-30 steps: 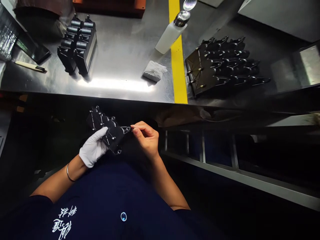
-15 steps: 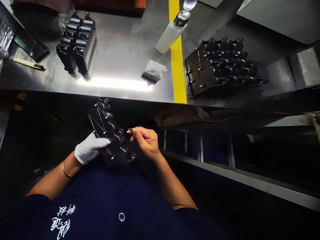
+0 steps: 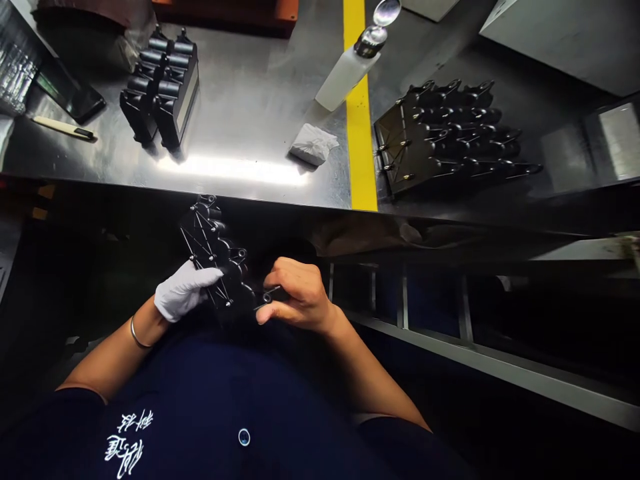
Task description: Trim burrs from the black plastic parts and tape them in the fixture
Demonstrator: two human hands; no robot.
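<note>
My left hand (image 3: 183,291), in a white glove, grips a black moulded part (image 3: 200,233) below the bench edge. Thin ribs and small bright pegs mark the face turned to me, and ring-shaped lugs stick out along its right side. My bare right hand (image 3: 300,293) is at the lug on the part's lower right end, thumb below it and curled fingers above. A small, thin dark piece shows by those fingers; its kind is too small to tell. I cannot tell whether the fingers touch the lug.
On the metal bench (image 3: 240,100) stand two black parts (image 3: 175,100), a crumpled white wipe (image 3: 314,145), a white bottle (image 3: 345,77) and a pale-handled tool (image 3: 63,128). Beyond the yellow stripe (image 3: 361,147) sits a stack of similar black parts (image 3: 450,133). A metal rack (image 3: 450,343) is at lower right.
My right hand has moved down from the middle lug to the lower one, its thumb now spread from the fingers. The left hand still holds the part in nearly the same place.
</note>
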